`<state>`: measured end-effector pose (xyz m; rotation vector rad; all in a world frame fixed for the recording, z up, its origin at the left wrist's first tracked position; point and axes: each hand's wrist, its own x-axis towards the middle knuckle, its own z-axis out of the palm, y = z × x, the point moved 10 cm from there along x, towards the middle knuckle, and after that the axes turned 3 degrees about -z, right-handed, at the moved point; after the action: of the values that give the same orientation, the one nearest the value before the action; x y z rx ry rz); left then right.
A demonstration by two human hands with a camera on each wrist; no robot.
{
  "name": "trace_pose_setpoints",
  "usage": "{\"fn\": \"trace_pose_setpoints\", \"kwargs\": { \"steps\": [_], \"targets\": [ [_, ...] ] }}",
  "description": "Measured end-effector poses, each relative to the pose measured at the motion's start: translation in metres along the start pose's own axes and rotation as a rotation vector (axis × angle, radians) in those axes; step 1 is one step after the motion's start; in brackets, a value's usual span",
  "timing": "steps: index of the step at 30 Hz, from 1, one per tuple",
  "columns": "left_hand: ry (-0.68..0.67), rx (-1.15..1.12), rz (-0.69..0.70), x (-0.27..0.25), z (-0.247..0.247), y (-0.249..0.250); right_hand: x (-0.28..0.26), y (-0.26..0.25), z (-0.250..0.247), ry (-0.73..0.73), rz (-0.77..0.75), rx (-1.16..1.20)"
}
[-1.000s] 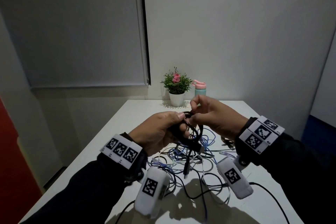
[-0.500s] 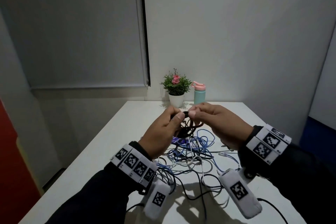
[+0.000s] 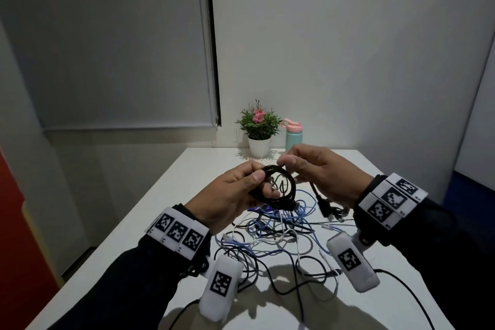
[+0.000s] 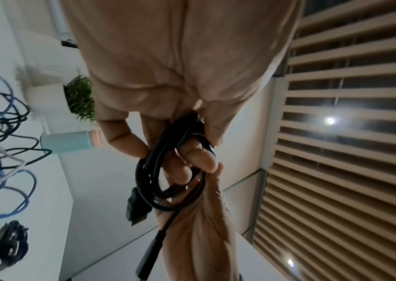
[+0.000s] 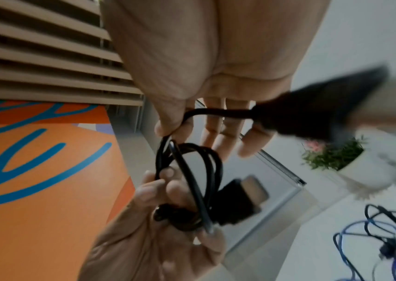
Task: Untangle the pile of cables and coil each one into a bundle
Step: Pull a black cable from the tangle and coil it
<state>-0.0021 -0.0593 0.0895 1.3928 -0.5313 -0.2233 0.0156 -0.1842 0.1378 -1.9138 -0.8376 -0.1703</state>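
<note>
A black cable coil (image 3: 281, 190) is held above the table, gripped by my left hand (image 3: 257, 182) with thumb on top and fingers curled through the loops. My right hand (image 3: 286, 166) pinches the same cable at the coil's top edge between thumb and forefinger. Its free end with a black plug (image 3: 324, 207) hangs below the right palm. In the left wrist view the loops (image 4: 151, 176) wrap my fingers and a flat connector (image 4: 135, 209) sticks out. In the right wrist view a thumb pinches the strand (image 5: 168, 133). The tangled pile (image 3: 276, 233) of blue, white and black cables lies beneath both hands.
The white table (image 3: 187, 185) carries a potted plant (image 3: 259, 128) and a teal bottle with a pink lid (image 3: 293, 134) at its far edge. A small dark cable bundle (image 4: 12, 241) lies at the right of the pile. Loose black leads trail toward the near edge.
The hands, fingertips together half a second ago, have drawn slightly apart. The left hand has turned so the coil's loops face up, and the plug end now dangles under the right hand.
</note>
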Motion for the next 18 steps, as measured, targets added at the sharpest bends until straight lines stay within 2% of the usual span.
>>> {"fn": "trace_pose_setpoints", "kwargs": {
  "steps": [3, 6, 9, 11, 13, 18],
  "targets": [
    [0.004, -0.092, -0.096, -0.003, 0.001, -0.012, -0.003, 0.008, 0.014, -0.034, 0.044, 0.137],
    [0.006, 0.018, -0.163, -0.002, 0.006, -0.019, -0.003, 0.002, 0.019, -0.068, -0.019, -0.131],
    [0.001, 0.335, -0.183, 0.002, 0.01, -0.015, -0.002, -0.005, 0.025, -0.133, -0.053, -0.285],
    [-0.028, 0.556, -0.132, 0.004, 0.011, -0.009, -0.002, -0.004, 0.028, -0.168, -0.018, -0.207],
    [0.0, 0.685, -0.071, 0.002, 0.007, -0.003, -0.003, -0.001, 0.022, -0.183, 0.037, -0.069],
    [0.132, 0.536, 0.086, -0.005, 0.001, 0.004, -0.008, 0.006, -0.01, -0.009, 0.022, 0.214]
  ]
}}
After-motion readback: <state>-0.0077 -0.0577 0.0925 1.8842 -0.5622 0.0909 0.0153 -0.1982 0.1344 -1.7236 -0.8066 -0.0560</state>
